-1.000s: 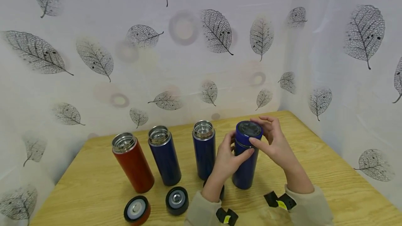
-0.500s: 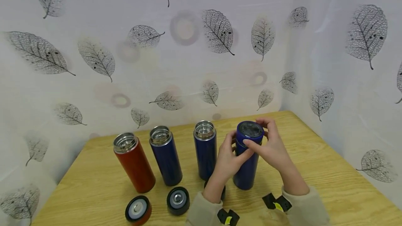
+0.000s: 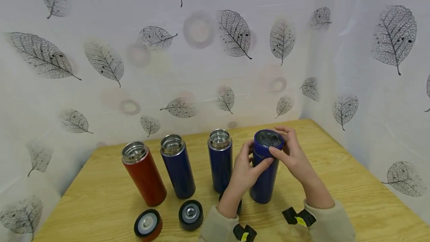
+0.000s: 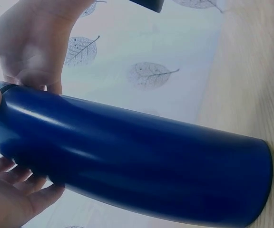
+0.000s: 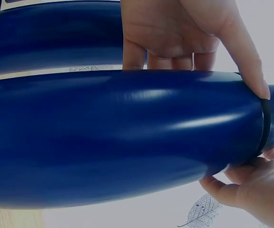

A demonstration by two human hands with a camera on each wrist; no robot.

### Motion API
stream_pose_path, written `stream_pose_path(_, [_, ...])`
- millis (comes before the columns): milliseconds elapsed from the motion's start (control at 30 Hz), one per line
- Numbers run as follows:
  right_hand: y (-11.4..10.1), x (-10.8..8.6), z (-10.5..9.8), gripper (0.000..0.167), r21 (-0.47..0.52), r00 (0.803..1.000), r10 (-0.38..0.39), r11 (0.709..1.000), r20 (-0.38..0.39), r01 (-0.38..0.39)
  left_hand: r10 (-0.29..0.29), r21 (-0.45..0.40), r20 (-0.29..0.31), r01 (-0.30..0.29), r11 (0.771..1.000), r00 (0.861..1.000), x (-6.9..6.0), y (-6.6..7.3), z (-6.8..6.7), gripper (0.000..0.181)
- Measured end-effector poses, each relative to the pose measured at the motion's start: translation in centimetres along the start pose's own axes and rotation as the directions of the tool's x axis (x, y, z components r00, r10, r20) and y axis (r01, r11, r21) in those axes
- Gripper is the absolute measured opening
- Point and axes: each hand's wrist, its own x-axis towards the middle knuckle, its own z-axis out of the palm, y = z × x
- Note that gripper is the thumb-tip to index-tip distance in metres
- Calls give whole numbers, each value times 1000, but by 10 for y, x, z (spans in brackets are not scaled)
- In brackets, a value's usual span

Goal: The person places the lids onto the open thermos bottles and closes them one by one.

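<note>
A blue bottle (image 3: pixel 264 180) stands upright at the right with its blue lid (image 3: pixel 268 140) on top. My left hand (image 3: pixel 244 167) grips the upper body from the left, thumb across the front just below the lid. From the right, my right hand (image 3: pixel 295 156) holds the lid, its thumb on the front and its fingers behind. The left wrist view shows the bottle (image 4: pixel 127 152) lengthwise between both hands. In the right wrist view a dark seam circles the bottle (image 5: pixel 127 137) near the left thumb.
To the left stand a red bottle (image 3: pixel 144 176) and two blue bottles (image 3: pixel 178 171) (image 3: pixel 220 163), all uncapped. In front lie a red-rimmed lid (image 3: pixel 147 225), a dark lid (image 3: pixel 190 215), and another partly behind the left wrist. A leaf-patterned curtain (image 3: pixel 201 66) hangs behind the wooden table (image 3: pixel 84 189).
My right hand's thumb moved left along the lid's front, then back right. The left hand keeps its grip, and the bottle stays in place.
</note>
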Motion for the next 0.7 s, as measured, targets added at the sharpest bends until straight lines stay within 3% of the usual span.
stream_pose_path(167, [-1, 0, 0, 51, -33, 999, -2, 999, -39, 1, 2, -12, -2, -2, 1000, 1000, 0, -1, 0, 55])
stream_pose_path(467, [0, 1, 4, 63, -142, 984, 120, 980, -134, -139, -3, -10, -6, 3, 1000, 1000, 0, -3, 0, 54])
stream_pose_path(600, [4, 2, 8, 64, -173, 975, 136, 971, -177, -166, -5, -13, -14, 5, 1000, 1000, 0, -2, 0, 53])
stream_pose_path(700, [5, 3, 9, 61, -186, 976, 139, 968, -168, -170, -12, -13, -17, 12, 1000, 1000, 0, -3, 1, 53])
